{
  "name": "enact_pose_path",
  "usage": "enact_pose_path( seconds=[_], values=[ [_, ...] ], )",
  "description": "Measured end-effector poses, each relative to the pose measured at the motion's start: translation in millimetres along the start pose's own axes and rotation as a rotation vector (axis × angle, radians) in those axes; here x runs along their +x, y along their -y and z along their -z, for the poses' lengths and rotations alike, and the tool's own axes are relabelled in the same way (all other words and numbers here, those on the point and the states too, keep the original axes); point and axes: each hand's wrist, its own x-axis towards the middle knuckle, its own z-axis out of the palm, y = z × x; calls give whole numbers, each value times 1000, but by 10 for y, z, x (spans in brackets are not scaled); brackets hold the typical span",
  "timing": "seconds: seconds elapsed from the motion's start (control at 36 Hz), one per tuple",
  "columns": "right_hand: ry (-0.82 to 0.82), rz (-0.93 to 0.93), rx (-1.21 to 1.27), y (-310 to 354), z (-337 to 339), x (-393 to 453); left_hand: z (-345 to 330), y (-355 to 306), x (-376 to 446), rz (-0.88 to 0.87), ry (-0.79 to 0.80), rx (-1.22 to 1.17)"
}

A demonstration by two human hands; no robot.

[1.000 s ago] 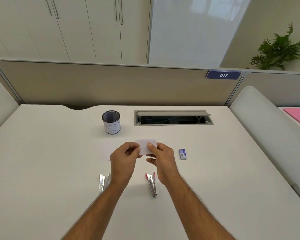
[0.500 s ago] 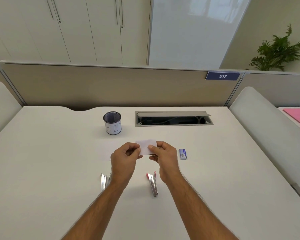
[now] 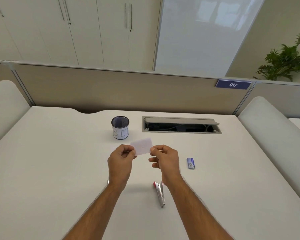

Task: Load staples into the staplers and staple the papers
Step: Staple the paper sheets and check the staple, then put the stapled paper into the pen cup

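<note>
I hold a small white slip of paper (image 3: 142, 146) above the desk, pinched at its left end by my left hand (image 3: 121, 160) and at its right end by my right hand (image 3: 164, 159). A tiny mark shows near its middle. A silver stapler with red tips (image 3: 159, 194) lies open on the desk just below my right wrist. A second stapler (image 3: 108, 182) is almost wholly hidden under my left wrist. A small blue staple box (image 3: 190, 163) lies to the right of my right hand.
A dark mesh cup labelled BIN (image 3: 120, 127) stands behind the paper. An open cable hatch (image 3: 181, 125) sits in the white desk (image 3: 50, 170) at the back. Beige divider panels wall the desk at the back and both sides.
The paper has tilted, its right end now higher, and both hands sit slightly wider apart. The head camera has tipped upward, showing more of the cupboards.
</note>
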Motion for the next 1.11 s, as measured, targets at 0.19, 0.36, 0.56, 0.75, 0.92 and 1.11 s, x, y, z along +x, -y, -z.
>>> enact_pose_path(
  seconds=[0.19, 0.36, 0.56, 0.75, 0.92, 1.11],
  values=[
    [-30, 186, -258, 71, -290, 190, 169, 87, 247, 81, -5, 137],
    [1, 305, -452, 99, -642, 513, 317, 138, 506, 86, -8, 195],
    [25, 418, -539, 155, -1047, 920, 367, 263, 839, 63, 32, 304],
    [41, 463, -652, 104, -1414, 1297, 354, 282, 1260, 8, 103, 446],
    [43, 535, -878, -27, -1508, 1522, 323, 276, 1536, -54, 158, 547],
    [65, 579, -1060, -39, -1557, 1801, 346, 385, 1745, -53, 146, 578]
  ],
)
